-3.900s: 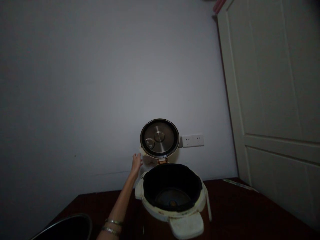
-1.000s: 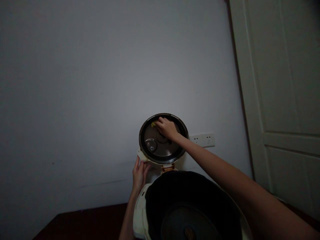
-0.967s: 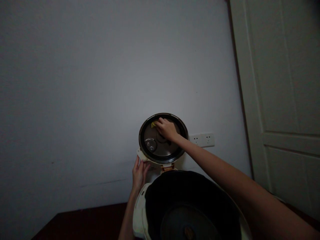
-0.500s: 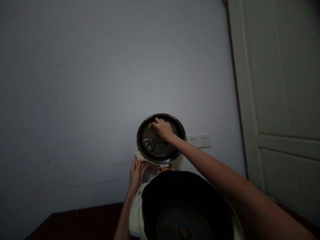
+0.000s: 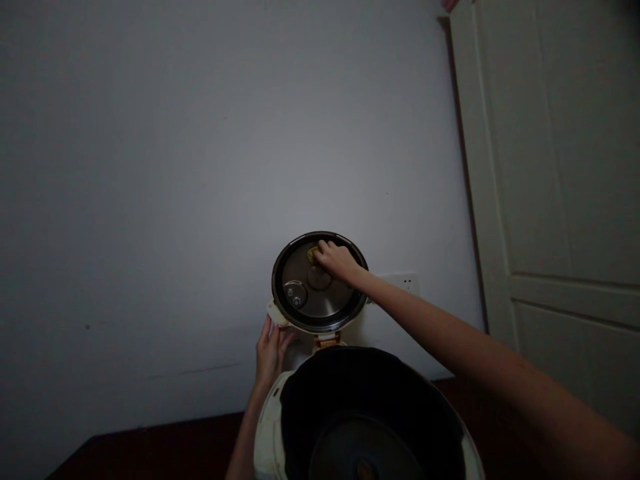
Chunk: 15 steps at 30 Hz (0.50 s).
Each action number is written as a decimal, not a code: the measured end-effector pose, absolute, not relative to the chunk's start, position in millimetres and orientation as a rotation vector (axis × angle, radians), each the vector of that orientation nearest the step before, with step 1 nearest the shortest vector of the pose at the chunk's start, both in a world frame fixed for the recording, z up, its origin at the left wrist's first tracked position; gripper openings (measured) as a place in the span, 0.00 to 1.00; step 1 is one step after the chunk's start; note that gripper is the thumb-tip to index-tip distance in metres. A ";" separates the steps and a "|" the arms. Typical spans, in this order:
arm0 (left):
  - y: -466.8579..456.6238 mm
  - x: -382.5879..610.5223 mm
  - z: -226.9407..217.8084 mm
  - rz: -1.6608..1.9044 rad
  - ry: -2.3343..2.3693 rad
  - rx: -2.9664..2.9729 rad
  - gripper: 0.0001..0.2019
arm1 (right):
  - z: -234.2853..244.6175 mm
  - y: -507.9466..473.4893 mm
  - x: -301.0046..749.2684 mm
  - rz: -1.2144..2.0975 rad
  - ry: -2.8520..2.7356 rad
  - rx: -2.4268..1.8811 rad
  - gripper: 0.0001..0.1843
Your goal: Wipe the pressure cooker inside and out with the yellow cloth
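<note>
A white rice cooker [image 5: 267, 433] stands open on a dark table, its black inner cavity [image 5: 370, 420] facing up. Its round lid [image 5: 305, 303] stands upright, showing a metal inner plate. My right hand [image 5: 339, 260] presses a small yellow pad [image 5: 312, 254] against the top of that plate, fingers closed on it. My left hand [image 5: 270, 350] reaches up below the lid's lower left edge, fingers extended and touching the white lid rim.
A plain grey wall fills the background. A white wall socket [image 5: 407, 282] sits right of the lid. A cream panelled door [image 5: 560, 200] stands at the right. The dark wooden table [image 5: 150, 450] shows at the bottom left.
My right hand with the yellow pad has slid a little rightward across the top of the lid's inner plate. My left hand stays under the lid's edge. The view has shifted slightly.
</note>
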State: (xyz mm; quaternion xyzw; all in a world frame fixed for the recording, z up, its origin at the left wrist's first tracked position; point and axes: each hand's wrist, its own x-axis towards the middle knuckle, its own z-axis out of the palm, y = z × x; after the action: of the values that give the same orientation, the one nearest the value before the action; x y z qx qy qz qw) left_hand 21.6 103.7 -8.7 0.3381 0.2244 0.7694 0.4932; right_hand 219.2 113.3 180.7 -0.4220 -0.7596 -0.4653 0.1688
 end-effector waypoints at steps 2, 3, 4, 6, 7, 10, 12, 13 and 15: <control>104.2 21.5 -9.4 1.873 0.538 0.826 0.24 | 175.5 112.3 232.7 -1.305 -2.107 -1.294 0.17; 104.9 21.3 -10.0 1.873 0.532 0.830 0.24 | 170.3 111.6 238.2 -1.296 -2.100 -1.329 0.17; 105.7 21.0 -10.8 1.873 0.529 0.834 0.24 | 163.5 110.6 242.8 -1.289 -2.106 -1.356 0.17; 108.0 20.3 -12.4 1.878 0.523 0.837 0.25 | 146.7 108.0 249.1 -1.279 -2.149 -1.380 0.16; 109.1 19.9 -13.1 1.882 0.523 0.838 0.25 | 137.2 106.4 250.6 -1.276 -2.182 -1.379 0.16; 110.5 19.1 -14.2 1.887 0.516 0.870 0.26 | 108.6 101.7 248.4 -1.270 -2.310 -1.334 0.15; 109.5 19.3 -13.6 1.877 0.506 0.889 0.26 | 93.1 99.3 242.9 -1.265 -2.412 -1.272 0.14; 108.6 19.7 -13.1 1.872 0.500 0.887 0.26 | 87.6 98.6 239.9 -1.263 -2.457 -1.239 0.14; 107.0 20.6 -11.9 1.867 0.496 0.864 0.25 | 82.5 98.0 235.7 -1.255 -2.517 -1.190 0.14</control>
State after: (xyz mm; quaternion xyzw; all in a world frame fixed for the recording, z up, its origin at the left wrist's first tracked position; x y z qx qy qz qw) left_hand 20.6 107.0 -11.9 0.3559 0.2043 0.7689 0.4903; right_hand 235.7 98.0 82.5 -0.3892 -0.8234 -0.4106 0.0439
